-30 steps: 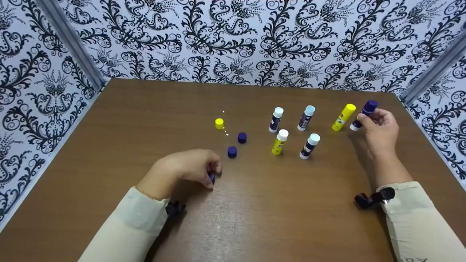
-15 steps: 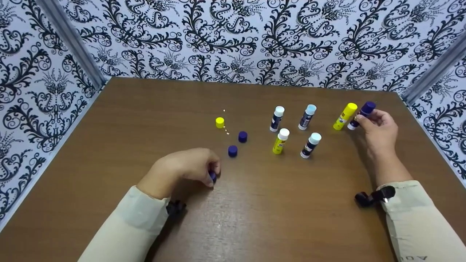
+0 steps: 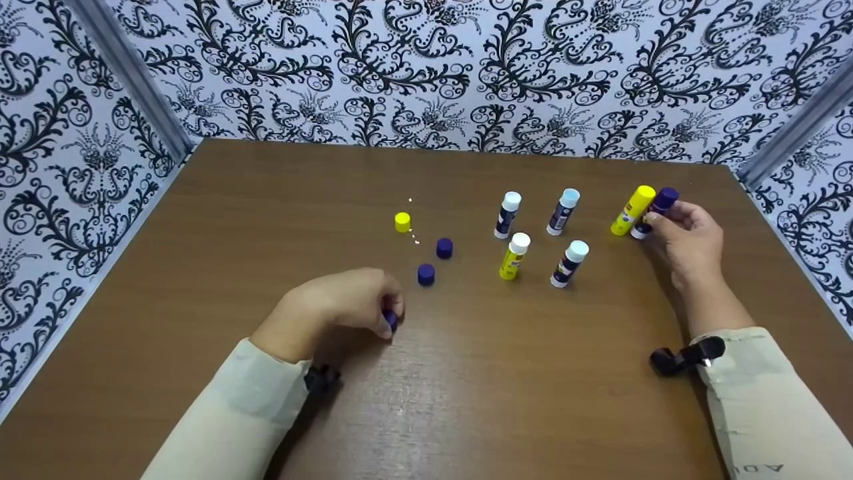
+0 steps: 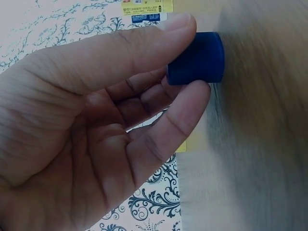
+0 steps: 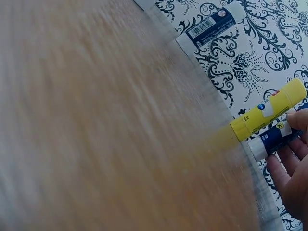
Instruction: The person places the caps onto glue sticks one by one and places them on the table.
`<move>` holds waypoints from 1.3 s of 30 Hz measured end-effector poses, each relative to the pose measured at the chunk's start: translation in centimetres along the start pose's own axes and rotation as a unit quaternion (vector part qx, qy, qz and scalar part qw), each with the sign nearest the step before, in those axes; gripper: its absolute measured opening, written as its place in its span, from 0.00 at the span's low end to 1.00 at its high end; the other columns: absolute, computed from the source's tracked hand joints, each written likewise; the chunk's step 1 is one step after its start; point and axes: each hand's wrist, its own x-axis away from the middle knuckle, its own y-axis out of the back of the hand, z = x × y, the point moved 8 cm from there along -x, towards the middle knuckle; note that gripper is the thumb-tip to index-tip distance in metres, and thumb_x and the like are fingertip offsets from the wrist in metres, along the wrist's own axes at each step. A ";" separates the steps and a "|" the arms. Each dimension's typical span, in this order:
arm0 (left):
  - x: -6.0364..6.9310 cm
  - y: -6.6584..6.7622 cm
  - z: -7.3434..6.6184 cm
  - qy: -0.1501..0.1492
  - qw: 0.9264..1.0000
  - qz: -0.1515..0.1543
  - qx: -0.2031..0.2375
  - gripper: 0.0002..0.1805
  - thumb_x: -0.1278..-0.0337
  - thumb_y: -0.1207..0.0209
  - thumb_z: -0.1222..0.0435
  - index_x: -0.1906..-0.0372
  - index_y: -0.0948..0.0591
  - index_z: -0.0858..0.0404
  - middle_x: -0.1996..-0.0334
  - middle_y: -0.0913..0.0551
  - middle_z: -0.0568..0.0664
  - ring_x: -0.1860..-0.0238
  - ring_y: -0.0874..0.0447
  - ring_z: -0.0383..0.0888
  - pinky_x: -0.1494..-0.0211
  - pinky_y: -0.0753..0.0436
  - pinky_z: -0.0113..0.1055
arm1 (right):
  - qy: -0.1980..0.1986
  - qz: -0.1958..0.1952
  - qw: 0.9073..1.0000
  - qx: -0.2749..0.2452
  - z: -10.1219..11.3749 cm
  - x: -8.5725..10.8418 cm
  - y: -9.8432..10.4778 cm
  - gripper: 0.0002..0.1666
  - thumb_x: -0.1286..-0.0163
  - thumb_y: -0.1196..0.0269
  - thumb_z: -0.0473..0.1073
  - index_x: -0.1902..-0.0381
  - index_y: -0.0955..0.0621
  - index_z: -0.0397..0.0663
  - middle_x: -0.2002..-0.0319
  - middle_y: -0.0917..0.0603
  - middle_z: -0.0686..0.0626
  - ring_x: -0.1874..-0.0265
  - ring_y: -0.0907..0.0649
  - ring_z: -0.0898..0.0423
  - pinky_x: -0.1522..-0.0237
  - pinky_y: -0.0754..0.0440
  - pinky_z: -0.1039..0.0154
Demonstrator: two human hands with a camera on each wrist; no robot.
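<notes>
My left hand (image 3: 346, 303) pinches a dark blue cap (image 4: 199, 58) between thumb and finger, low at the tabletop. At the right, my right hand (image 3: 693, 240) grips a purple-capped glue stick (image 5: 275, 141) with a white base, upright close beside a yellow glue stick (image 3: 633, 211) with its yellow cap on. Two loose purple caps (image 3: 426, 274) and a yellow cap (image 3: 402, 222) lie beyond the left hand. Between the hands stand uncapped glue sticks: several dark blue ones (image 3: 508, 215) and a yellow one (image 3: 515, 256) with a white top.
Small white crumbs (image 3: 413, 237) lie near the yellow cap. The brown table (image 3: 266, 200) ends at patterned walls (image 3: 413, 73) at the back and both sides. Each cuff carries a black wrist camera (image 3: 686, 357).
My right hand has shifted slightly left, bringing the purple-capped glue stick closer to the yellow one. The left hand keeps its pinch on the cap in almost the same place.
</notes>
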 end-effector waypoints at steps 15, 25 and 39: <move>-0.1 -0.1 0.1 0.003 1.000 0.002 -0.001 0.10 0.50 0.24 0.67 0.67 0.15 0.56 0.68 0.16 0.42 0.68 0.23 0.38 0.60 0.21 0.33 | -0.001 0.035 0.999 0.012 -0.5 -0.1 -0.4 0.18 0.35 0.27 0.34 0.50 0.20 0.47 0.59 0.15 0.58 0.56 0.18 0.63 0.57 0.14 0.77; -0.2 -0.1 0.1 0.006 1.000 0.003 -0.007 0.10 0.52 0.24 0.67 0.67 0.15 0.55 0.68 0.17 0.41 0.67 0.23 0.38 0.60 0.22 0.32 | -0.004 0.045 0.999 0.001 -0.7 -0.3 -0.4 0.17 0.35 0.27 0.35 0.50 0.20 0.48 0.60 0.15 0.57 0.59 0.17 0.64 0.57 0.13 0.76; -0.2 -0.1 0.2 0.015 1.000 0.003 0.001 0.10 0.50 0.24 0.67 0.67 0.15 0.55 0.68 0.17 0.42 0.67 0.23 0.39 0.60 0.22 0.33 | -0.005 0.047 0.999 -0.003 -1.0 -0.4 -0.3 0.16 0.35 0.26 0.34 0.53 0.18 0.49 0.59 0.17 0.55 0.59 0.17 0.64 0.57 0.13 0.75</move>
